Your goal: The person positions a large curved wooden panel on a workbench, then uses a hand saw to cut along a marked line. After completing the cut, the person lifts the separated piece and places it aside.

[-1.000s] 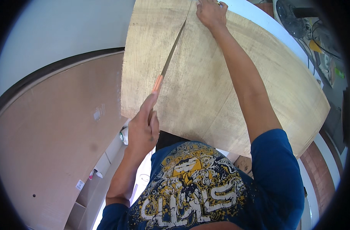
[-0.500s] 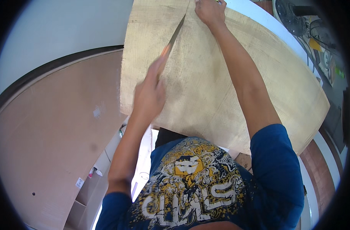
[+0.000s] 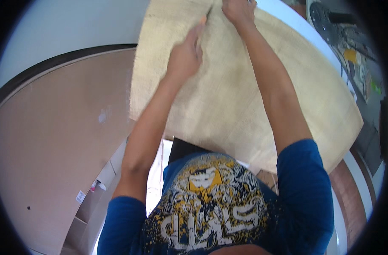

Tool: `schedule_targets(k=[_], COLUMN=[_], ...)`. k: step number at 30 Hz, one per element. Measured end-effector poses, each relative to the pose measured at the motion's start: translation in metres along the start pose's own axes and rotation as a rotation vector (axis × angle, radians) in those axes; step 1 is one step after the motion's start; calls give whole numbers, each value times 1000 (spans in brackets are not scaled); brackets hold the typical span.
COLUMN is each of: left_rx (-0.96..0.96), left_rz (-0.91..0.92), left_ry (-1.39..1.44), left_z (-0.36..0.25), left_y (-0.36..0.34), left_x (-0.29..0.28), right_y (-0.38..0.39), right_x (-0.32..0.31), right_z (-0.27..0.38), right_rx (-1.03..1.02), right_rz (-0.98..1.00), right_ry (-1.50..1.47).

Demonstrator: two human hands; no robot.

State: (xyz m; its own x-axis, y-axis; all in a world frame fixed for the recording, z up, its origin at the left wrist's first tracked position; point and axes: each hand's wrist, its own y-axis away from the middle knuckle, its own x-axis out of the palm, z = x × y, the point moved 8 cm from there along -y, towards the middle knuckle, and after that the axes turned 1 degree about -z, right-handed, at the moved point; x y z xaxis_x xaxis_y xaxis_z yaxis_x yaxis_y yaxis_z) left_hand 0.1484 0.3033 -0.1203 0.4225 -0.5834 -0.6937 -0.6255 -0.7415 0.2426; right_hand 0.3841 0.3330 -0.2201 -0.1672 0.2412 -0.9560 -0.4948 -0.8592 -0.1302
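Observation:
A large pale plywood board spreads out in front of me. My left hand is wrapped round the handle of a handsaw, whose orange part shows just past my fingers. Only a short stretch of the dark blade is visible, at a line in the board near the top of the view. To the right of the blade my right hand bears on the board, its fingers curled. The upper edge of the picture cuts them off, so what they hold, if anything, cannot be made out.
At left stands a large brown panel with a dark edge, and compartments below it. A black fan and cluttered items lie at far right. Beyond the board runs a white surface.
My left hand has pushed the saw up and away from my body, so less of the blade shows. My right hand stays in about the same place on the board.

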Motion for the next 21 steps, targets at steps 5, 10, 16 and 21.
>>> schedule_targets(k=[5, 10, 16, 21], left_rx=[16, -59, -119, 38], left_rz=[44, 58, 169, 17], left_ry=[-51, -9, 17, 81], left_z=[-31, -17, -8, -6], left_y=[153, 113, -86, -46], left_x=[-76, -61, 16, 9], right_y=[-14, -4, -8, -3], right_x=[-1, -3, -4, -10], right_z=[-7, -6, 3, 10], right_rx=[36, 17, 17, 0], right_rz=[5, -17, -27, -94], right_ry=[39, -24, 14, -24])
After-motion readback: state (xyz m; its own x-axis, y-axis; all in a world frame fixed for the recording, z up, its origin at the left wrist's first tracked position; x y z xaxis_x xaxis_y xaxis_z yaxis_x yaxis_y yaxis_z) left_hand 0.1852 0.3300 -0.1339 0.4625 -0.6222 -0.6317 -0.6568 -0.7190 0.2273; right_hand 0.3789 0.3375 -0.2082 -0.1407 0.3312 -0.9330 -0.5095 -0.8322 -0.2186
